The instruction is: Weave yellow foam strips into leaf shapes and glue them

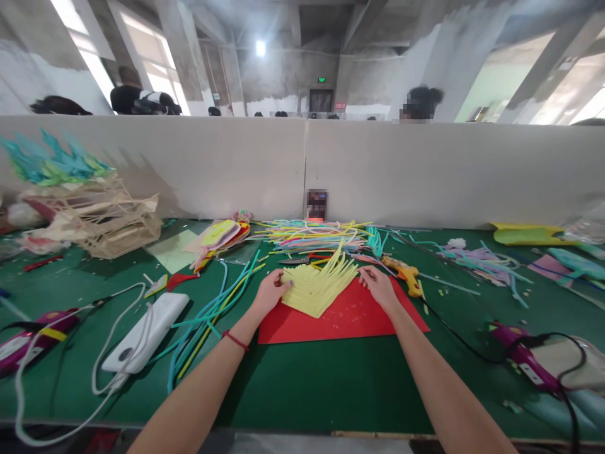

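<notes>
My left grip (pixel 273 288) is closed on the left edge of the yellow woven piece (pixel 312 290), the thumb lapping over its face. My right grip (pixel 377 284) is at the piece's right side, by the loose strip ends, with fingers bent; I cannot tell whether they pinch a strip. The piece lies between my two hands, over the upper left part of a red sheet (pixel 340 325), its tip pointing toward me and its loose ends fanning up and to the right. The sheet rests on the green table (pixel 326 391). Just beyond is a heap of coloured strips (pixel 316 238). An orange glue gun (pixel 406 272) lies just right of my right hand, and turquoise and yellow strips (pixel 208 320) spread to my left, near a white power bank (pixel 146 334).
</notes>
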Action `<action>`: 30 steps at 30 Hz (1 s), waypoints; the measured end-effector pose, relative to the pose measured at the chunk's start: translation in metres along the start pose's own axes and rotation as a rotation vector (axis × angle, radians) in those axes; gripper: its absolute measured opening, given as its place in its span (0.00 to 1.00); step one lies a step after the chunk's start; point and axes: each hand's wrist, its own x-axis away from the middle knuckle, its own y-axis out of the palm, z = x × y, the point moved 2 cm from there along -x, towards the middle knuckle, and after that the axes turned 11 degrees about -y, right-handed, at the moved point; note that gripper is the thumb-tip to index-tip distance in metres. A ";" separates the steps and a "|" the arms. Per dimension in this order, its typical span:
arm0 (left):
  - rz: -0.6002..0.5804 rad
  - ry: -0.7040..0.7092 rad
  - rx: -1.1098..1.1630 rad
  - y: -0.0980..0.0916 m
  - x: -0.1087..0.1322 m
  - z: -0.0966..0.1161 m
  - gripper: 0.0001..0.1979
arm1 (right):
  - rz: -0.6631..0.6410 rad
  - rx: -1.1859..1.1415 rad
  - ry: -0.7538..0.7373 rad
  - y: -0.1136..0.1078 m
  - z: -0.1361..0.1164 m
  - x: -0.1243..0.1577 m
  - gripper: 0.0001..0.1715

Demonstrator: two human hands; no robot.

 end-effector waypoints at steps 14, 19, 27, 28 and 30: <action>0.254 0.240 -0.587 0.009 0.016 0.019 0.24 | -0.004 0.149 -0.120 0.002 0.004 0.000 0.33; 0.147 0.218 -0.818 0.032 0.022 0.012 0.23 | 0.048 0.351 -0.301 0.004 -0.011 0.004 0.28; 0.078 0.211 -0.978 0.034 0.026 0.010 0.25 | -0.184 0.531 -0.532 0.046 -0.049 0.026 0.25; 0.077 0.214 -0.985 0.034 0.026 0.010 0.25 | -0.218 0.542 -0.543 0.052 -0.051 0.028 0.26; 0.083 0.219 -0.992 0.035 0.027 0.010 0.24 | -0.288 0.556 -0.559 0.060 -0.055 0.032 0.25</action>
